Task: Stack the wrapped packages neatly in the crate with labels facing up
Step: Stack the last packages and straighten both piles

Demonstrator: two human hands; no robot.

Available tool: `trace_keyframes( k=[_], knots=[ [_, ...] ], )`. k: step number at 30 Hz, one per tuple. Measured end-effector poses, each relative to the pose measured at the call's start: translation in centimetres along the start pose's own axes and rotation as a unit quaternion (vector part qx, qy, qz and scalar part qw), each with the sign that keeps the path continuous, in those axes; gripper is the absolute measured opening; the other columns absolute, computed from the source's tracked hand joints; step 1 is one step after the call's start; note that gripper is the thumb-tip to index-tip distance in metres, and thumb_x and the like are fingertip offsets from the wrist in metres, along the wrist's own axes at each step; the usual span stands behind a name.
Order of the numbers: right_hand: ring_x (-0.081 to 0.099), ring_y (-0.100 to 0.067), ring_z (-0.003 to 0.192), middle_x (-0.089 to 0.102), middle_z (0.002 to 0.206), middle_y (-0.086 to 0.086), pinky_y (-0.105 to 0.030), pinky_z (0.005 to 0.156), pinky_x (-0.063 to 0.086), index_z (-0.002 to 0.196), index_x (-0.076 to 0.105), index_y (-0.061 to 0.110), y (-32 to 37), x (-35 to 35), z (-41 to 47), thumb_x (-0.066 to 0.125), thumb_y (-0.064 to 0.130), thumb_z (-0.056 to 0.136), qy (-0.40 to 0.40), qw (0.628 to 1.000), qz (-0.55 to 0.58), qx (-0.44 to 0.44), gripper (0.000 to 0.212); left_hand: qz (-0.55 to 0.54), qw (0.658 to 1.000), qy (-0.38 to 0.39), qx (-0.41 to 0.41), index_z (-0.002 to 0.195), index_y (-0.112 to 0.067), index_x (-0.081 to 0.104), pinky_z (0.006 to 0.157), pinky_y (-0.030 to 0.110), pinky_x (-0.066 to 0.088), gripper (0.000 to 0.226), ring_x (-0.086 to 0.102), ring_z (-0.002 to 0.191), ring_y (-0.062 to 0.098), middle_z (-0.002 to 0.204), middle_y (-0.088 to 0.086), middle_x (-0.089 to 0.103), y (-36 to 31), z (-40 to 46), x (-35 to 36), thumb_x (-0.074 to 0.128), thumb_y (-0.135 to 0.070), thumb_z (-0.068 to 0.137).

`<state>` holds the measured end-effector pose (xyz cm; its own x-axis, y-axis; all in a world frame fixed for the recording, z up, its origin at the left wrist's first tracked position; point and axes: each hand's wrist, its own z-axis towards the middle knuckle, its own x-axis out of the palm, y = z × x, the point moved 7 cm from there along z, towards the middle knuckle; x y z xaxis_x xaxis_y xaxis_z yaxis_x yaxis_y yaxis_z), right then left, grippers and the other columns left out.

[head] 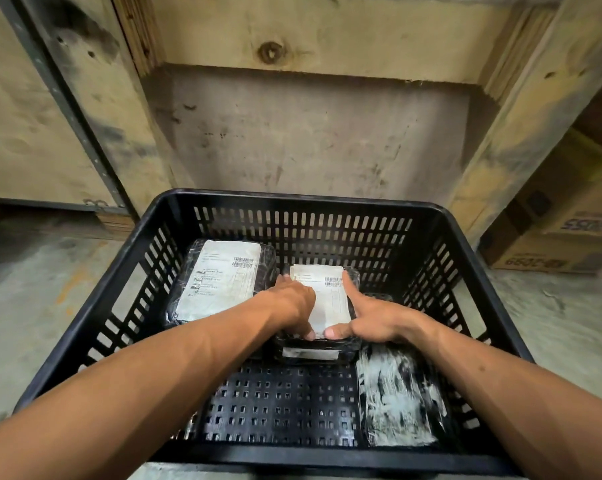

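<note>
Here both hands, left hand (292,308) & right hand (368,320), grip a label-up package (330,299) mid-crate (292,202); another package (219,282) sits at far-left corner, a third (396,396) at near-right w/ no label showing, prob. needs flipping.

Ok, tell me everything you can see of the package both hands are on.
The held package is a dark block wrapped in glossy clear film, with a white printed label and barcode facing up. It sits mid-crate, apparently atop another wrapped package. The left hand grips its left edge, the right hand its right edge, thumbs at the near end.

Three wrapped packages (330,299) in black crate (459,223); two labels up.
</note>
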<state>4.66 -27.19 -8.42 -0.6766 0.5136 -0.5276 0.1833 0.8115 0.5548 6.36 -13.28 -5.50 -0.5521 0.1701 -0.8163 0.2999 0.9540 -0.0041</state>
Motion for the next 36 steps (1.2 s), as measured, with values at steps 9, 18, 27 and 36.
trace_keyframes(
  k=[9, 18, 27, 36],
  knots=[
    [0.036, -0.023, 0.15, 0.024, 0.171, 0.0, -0.036, 0.126, 0.022, 0.154, -0.035, 0.033, 1.1, 0.0, -0.1, 0.078, 0.04, 0.091, 0.005, 1.0, -0.016, 0.0, 0.13, -0.027, 0.999, 0.017, 0.022, 0.136, -0.001, 0.055, 0.111, 0.038, 0.044, 0.071, 0.05, 0.135, 0.031, 0.154, 0.022, 0.044, 0.9, 0.2, -0.4, 0.074, -0.049, 0.088],
    [0.04, -0.027, 0.148, 0.029, 0.17, -0.005, -0.038, 0.125, 0.026, 0.158, -0.03, 0.032, 1.7, -0.4, -1.4, 0.079, 0.046, 0.089, -0.001, 0.998, -0.059, 0.012, 0.129, -0.032, 0.999, -0.029, 0.032, 0.131, -0.002, 0.054, 0.106, 0.038, 0.049, 0.073, 0.057, 0.12, 0.028, 0.139, 0.017, 0.053, 1.2, -1.0, -0.2, 0.074, -0.055, 0.085],
    [0.052, -0.028, 0.139, 0.053, 0.156, 0.001, -0.036, 0.109, 0.041, 0.156, 0.045, 0.037, 2.7, -4.4, -8.2, 0.086, 0.034, 0.083, 0.061, 0.957, -0.28, 0.052, 0.084, -0.029, 0.986, -0.124, 0.106, 0.082, -0.01, 0.061, 0.067, 0.031, 0.046, 0.047, 0.057, 0.078, 0.024, 0.092, 0.008, 0.067, -2.0, -4.8, -0.7, 0.079, -0.053, 0.081],
    [0.057, -0.023, 0.134, 0.056, 0.151, 0.007, -0.034, 0.106, 0.048, 0.132, 0.07, 0.044, -0.2, -4.0, -10.9, 0.092, 0.018, 0.074, 0.077, 0.898, -0.432, 0.024, 0.067, -0.096, 0.983, -0.029, 0.156, 0.071, -0.012, 0.055, 0.051, 0.025, 0.043, 0.07, 0.047, 0.053, 0.016, 0.064, -0.001, 0.053, -10.4, -6.1, 0.8, 0.061, -0.082, 0.073]
  ],
)
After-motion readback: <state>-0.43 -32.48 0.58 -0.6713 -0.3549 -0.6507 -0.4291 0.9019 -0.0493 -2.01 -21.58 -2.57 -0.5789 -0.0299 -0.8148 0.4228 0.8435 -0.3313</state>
